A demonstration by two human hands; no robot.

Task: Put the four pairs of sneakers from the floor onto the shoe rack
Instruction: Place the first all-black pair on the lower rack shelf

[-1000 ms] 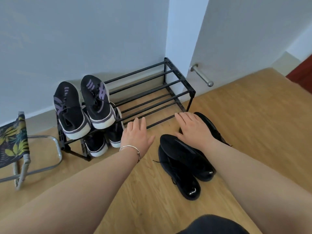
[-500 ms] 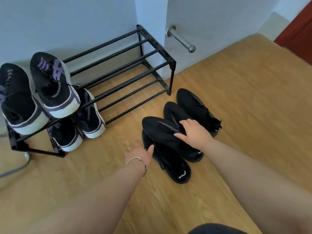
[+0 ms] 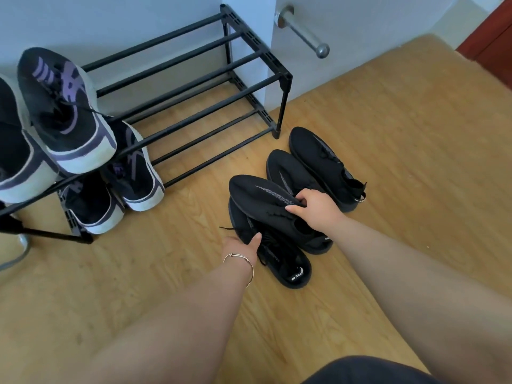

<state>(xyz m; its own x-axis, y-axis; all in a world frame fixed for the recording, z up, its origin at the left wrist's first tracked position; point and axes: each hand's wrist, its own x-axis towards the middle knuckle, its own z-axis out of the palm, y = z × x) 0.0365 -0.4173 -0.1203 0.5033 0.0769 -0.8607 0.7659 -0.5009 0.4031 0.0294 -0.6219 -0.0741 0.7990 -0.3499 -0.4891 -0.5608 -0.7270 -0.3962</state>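
Since half a second ago the left hand has come forward onto the lowest black sneaker, thumb on its upper and fingers hidden under its side, so a full grasp cannot be confirmed; the view has shifted only a little. Right hand pinches the collar of the top sneaker, thumb and fingers closed on the knit edge. That shoe lies slanted across the lowest one, toe pointing up-left. Two more black sneakers on the floor just right of these: one partly behind the right hand, another outermost, heel loop toward the person. All four sit on wood floor near the rack's right front leg. Rack, black metal bars, two tiers, stands against a pale wall. Its right portion is bare bars. At the left end, two black-purple-white sneakers on the top tier, heels outward; two more of the same kind below. Thin bracelet on the left wrist. Metal doorstop juts from the wall right of the rack. Chair-leg tube at the left edge.
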